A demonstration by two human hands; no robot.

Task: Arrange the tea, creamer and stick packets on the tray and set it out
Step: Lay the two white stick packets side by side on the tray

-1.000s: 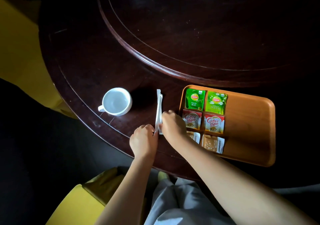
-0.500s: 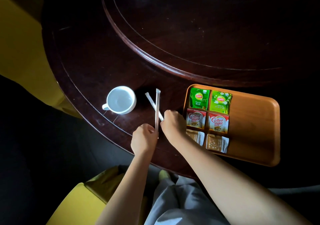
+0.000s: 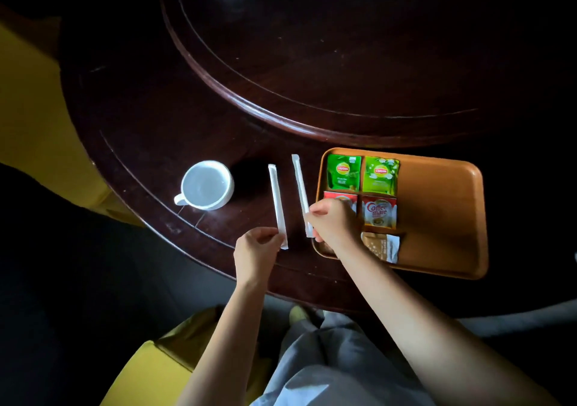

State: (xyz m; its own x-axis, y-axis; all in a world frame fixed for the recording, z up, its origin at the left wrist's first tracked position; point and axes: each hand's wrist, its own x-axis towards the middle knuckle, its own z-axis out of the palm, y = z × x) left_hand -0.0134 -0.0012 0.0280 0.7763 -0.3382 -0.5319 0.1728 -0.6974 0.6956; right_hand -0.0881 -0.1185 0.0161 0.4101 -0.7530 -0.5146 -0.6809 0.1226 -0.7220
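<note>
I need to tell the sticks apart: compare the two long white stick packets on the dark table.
The left white stick packet is pinched at its near end by the left hand; the right white stick packet is held by the right hand. The left one lies nearer the white cup, the right one beside the orange tray and reaching farther away. Both are slim, white, roughly parallel, off the tray.

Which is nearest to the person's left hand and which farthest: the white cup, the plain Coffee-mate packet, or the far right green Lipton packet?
Measured from the left hand in the head view:
1. White cup: on the table, up and to the left of the hand.
2. Coffee-mate packet: middle row of the tray, off to the right.
3. Right green Lipton packet: top row of the tray, farthest.
</note>
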